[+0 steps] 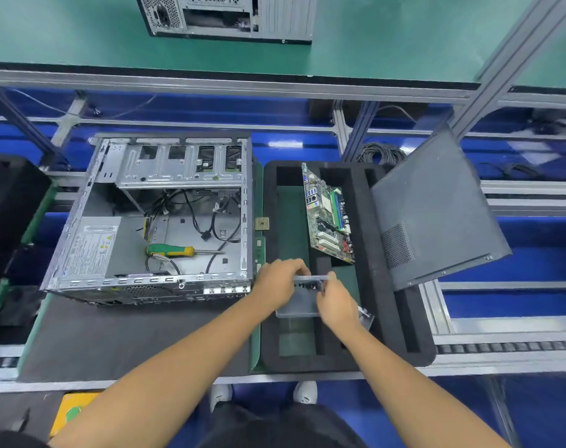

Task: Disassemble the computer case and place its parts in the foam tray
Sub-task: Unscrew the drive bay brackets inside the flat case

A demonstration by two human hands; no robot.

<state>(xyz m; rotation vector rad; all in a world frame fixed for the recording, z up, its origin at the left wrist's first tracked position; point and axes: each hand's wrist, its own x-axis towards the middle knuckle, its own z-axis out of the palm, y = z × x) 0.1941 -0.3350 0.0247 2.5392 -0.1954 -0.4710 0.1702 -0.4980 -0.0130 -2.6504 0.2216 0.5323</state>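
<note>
On your left, the opened computer case lies on its side on the dark mat, with loose black cables inside. A green and yellow screwdriver rests on its floor beside the power supply. That shell is sheet metal: stiff and probably heavy, with thin edges that could cut, so take it by the folded frame rails rather than the raw lips.

Your left hand has its fingers curled over the top left of a flat grey drive, and your right hand pinches its right edge. Both hands are clamped on it above the middle pocket of the black foam tray. The drive looks rigid, smooth and fairly light, probably slippery on its flat faces. Keep your hold on the side edges and stay off the connector end. It likely dislikes knocks, so lower it rather than dropping it.

Further right, the circuit board stands tilted on edge in its slot. It is thin and fragile; handle it by its rim only. The dark side panel leans against the tray's right side; it is broad and likely flexes.
</note>
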